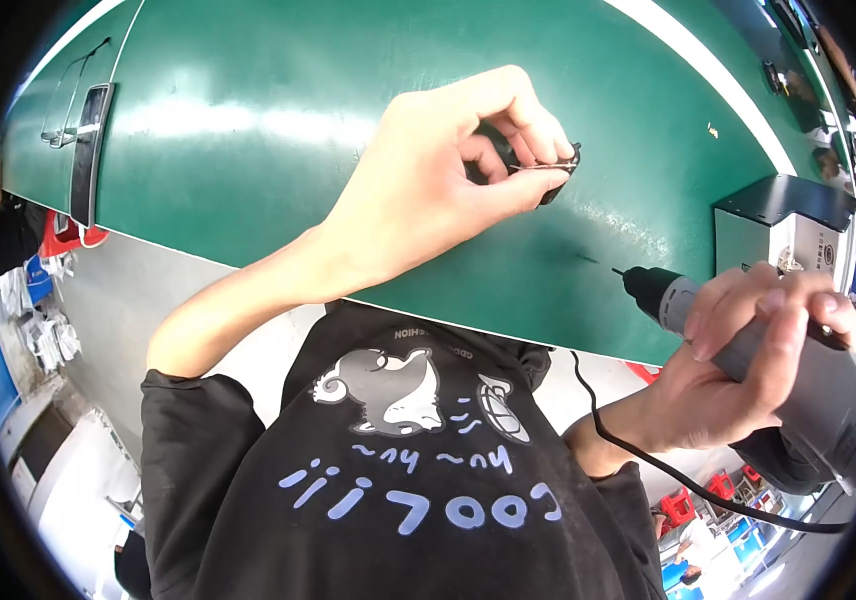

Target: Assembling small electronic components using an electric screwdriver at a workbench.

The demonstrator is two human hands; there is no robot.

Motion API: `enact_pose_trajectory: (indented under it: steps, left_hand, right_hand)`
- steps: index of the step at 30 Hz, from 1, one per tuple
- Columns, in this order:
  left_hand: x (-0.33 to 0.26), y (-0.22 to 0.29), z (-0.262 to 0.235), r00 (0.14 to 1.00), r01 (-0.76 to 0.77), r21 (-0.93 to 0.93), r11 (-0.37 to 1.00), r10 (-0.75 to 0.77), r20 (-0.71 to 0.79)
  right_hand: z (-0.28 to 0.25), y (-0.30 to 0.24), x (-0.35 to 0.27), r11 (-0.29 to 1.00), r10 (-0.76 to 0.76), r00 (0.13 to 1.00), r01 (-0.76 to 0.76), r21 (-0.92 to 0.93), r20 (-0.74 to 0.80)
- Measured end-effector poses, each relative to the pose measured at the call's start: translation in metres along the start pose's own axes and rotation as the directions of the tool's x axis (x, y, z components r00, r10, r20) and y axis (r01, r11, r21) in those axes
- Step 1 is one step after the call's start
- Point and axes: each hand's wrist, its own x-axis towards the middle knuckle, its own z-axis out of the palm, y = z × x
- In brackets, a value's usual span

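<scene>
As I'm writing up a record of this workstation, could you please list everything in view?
table: 1, green, across the upper middle
small part: 1, dark, in the left grip
power tool: 1, grey with black nose, in the right grip
cable: 1, black, lower right
box: 1, dark top and paler side, table's right end
flat bar-shaped object: 1, dark, table's left end
scrap: 1, pale, upper right tabletop
red stool-like things: several, red, lower right background
other people: several, exact count unclear, mixed clothing, around the rim
shirt: 1, black with print, lower middle
left grip: 1, bare, above the table
right grip: 1, bare, right side
</scene>
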Motion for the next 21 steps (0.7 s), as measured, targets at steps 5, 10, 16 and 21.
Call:
enact_pose_trajectory:
  steps: [5,10,16,21]
  left_hand:
    - [0.006,0.015,-0.001,0.993,0.108,-0.222,0.969,-0.117,-0.028]
    - [0.001,0.036,0.007,0.996,0.030,-0.385,0.923,-0.061,-0.069]
    - [-0.007,0.042,0.021,0.985,-0.023,-0.486,0.874,-0.064,-0.161]
    - [-0.007,0.044,0.029,0.977,-0.102,-0.435,0.895,0.008,-0.213]
  right_hand:
    - [-0.003,0.003,0.000,0.896,-0.115,0.958,0.214,-0.390,0.263]
    - [0.023,0.028,-0.001,0.847,-0.201,0.970,0.242,-0.474,0.136]
    - [0.036,0.028,0.002,0.754,-0.306,0.939,0.339,-0.563,0.156]
    - [0.033,0.029,0.003,0.733,-0.315,0.935,0.348,-0.585,0.162]
